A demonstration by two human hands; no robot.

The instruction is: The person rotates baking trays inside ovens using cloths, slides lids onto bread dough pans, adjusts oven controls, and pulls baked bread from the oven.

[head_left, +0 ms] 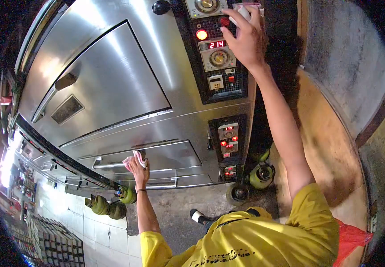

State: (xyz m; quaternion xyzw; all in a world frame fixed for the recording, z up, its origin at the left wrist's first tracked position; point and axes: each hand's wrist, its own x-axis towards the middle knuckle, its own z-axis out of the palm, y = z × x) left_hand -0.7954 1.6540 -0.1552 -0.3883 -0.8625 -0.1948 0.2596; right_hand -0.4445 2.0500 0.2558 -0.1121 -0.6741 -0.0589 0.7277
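Observation:
My left hand (138, 174) is closed around a pink and white cloth (139, 157), at the handle bar (112, 166) of the lower oven door (174, 155). Whether its fingers also wrap the bar is hard to see. Up at the oven's upper control panel (242, 86), my right hand (249, 42) has another pale pink cloth (257, 6) tucked in its fingers. Thumb and forefinger are apart beside a dark red button (224, 21). Below that button, a temperature controller (218, 55) reads 214, next to a lit red lamp (202, 34).
The large upper oven door (117, 84) is closed. A lower control panel (229, 138) shows red lights. Green gas cylinders stand on the floor at right (261, 175) and left (97, 204). Dark stacked racks (54, 240) are at lower left, and a red bag (351, 240) at lower right.

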